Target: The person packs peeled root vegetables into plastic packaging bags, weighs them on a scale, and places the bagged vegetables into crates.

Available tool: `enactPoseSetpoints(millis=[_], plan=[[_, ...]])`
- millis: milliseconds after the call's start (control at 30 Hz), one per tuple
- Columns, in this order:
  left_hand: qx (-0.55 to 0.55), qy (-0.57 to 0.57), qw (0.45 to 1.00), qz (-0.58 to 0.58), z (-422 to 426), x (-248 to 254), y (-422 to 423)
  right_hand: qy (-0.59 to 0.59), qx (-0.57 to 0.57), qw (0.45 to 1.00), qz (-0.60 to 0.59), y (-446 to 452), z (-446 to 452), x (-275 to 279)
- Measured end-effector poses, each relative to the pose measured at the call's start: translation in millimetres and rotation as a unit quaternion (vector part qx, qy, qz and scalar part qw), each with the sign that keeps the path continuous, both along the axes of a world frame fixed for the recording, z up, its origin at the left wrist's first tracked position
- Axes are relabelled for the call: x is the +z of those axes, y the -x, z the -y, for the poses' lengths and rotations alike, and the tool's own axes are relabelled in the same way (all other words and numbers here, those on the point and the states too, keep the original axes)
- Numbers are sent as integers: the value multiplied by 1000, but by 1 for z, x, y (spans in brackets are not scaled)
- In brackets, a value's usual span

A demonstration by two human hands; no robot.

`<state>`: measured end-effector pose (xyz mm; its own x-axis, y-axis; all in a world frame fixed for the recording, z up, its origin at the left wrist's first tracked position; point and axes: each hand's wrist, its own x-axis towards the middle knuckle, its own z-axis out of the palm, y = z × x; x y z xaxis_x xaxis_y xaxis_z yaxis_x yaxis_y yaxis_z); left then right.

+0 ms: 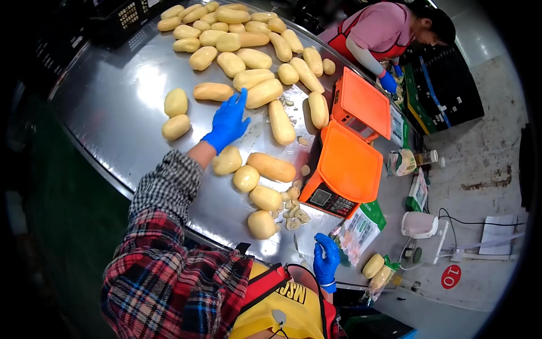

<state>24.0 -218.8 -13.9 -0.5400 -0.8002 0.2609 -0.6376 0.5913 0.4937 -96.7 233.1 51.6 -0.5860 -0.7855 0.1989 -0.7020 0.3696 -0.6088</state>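
Observation:
My left hand (228, 121), in a blue glove, reaches over the metal table with its fingers apart. Its fingertips are close to a pale yellow lotus root section (264, 93) and a longer, browner lotus root (213, 91); whether they touch cannot be told. Below the wrist lie a rounded lotus root piece (227, 160) and several more. My right hand (326, 260), also gloved in blue, is near the table's front edge with its fingers curled in; what they hold, if anything, is hidden. Small lotus root slices (293, 213) with holes lie up and left of it.
Two orange-topped scales (349, 164) stand on the right. Many lotus roots (231, 28) cover the table's far end. A printed green-and-white bag (361, 231) and wrapped lotus roots (379, 274) lie near my right hand. A co-worker (375, 34) bends over crates (440, 90) at upper right.

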Motion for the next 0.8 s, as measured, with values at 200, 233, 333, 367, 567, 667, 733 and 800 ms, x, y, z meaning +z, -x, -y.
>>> enactPoseSetpoints(millis=[200,233,333,367,567,667,733,800], plan=[[-33,82,974,207,59,-17,95,-24,-32,998,43,-2,18,-8],[-29,83,969,232,63,-26,106,-29,-29,998,50,-1,17,-11],[-45,86,984,149,79,-47,106,-42,-20,997,68,-1,24,-19],[-62,65,989,119,77,-38,101,-41,-9,997,71,0,27,-20],[-95,45,989,-102,12,32,59,15,54,997,55,13,61,-20],[-128,89,969,-195,-60,77,54,147,53,943,292,15,103,-15],[-135,108,963,-206,-116,94,62,238,82,877,409,22,133,-6],[-177,71,960,-206,-161,102,70,303,73,817,485,27,161,8]])
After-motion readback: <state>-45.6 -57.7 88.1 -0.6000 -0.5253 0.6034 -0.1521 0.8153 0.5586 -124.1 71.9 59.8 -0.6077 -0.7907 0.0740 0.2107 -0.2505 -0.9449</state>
